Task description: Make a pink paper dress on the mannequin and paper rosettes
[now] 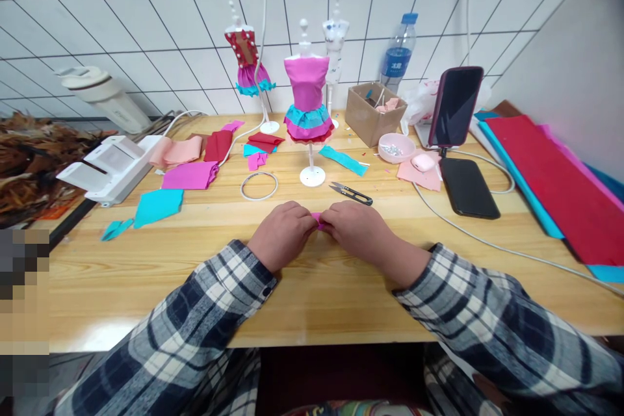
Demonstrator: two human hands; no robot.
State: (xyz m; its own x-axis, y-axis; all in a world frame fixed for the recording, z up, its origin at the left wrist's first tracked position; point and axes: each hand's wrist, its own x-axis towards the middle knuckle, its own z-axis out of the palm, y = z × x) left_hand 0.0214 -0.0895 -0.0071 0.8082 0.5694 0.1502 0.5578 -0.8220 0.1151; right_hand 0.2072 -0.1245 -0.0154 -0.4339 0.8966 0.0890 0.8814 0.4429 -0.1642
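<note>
My left hand (286, 234) and my right hand (359, 234) meet above the front half of the wooden table. Between their pinched fingers shows a small magenta scrap (319, 220) that looks like crepe paper or fabric; most of it is hidden by the fingers. Just beyond my right hand lies a pair of black thread snips (351, 194). Straight ahead stands a miniature dress form (307, 81) in a magenta top and a ruffled skirt of blue, magenta and red. A white ring (259, 186) rests beyond my left hand.
Coloured pieces (190, 175) lie to the left, near a white plastic holder (114, 169). Two more dress forms stand behind. At right are a cardboard box (373, 114), a pink bowl (396, 147), a black phone (470, 187), a cable and long coloured sheets (556, 175).
</note>
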